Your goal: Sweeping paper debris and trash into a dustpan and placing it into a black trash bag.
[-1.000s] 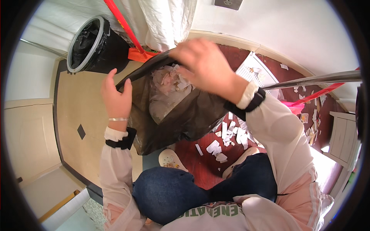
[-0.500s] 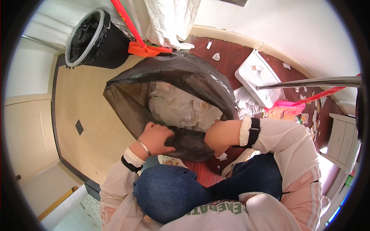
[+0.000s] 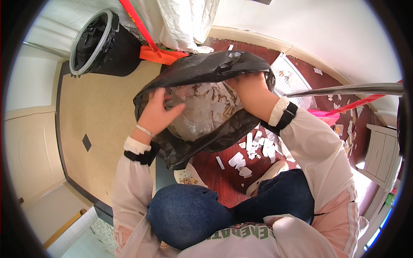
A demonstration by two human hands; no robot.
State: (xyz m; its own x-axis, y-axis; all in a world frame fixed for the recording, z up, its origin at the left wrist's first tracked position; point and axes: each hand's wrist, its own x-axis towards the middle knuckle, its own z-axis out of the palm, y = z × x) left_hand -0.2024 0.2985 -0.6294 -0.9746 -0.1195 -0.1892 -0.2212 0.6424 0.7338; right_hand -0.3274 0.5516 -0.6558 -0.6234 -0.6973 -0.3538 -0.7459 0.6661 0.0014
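A black plastic bag (image 3: 202,71) is held open in front of my knees, its mouth facing up. Crumpled clear plastic and paper scraps (image 3: 202,109) fill the inside. My left hand (image 3: 157,114) grips the bag's left rim, fingers curled over the edge. My right hand (image 3: 251,92) holds the right rim, thumb side inside the opening. Both wrists wear black bands over pale pink sleeves.
A round black bin (image 3: 97,45) lined with a black bag stands at the upper left on the tan floor. A red dustpan and handle (image 3: 157,49) lie beside it. White paper scraps (image 3: 254,148) litter the dark red floor. A white tray (image 3: 288,77) and a metal rod (image 3: 348,89) are at the right.
Both hands have moved up from the bag's near lower edge to its left and right rims. The bag's mouth now opens wider and shows the scraps inside.
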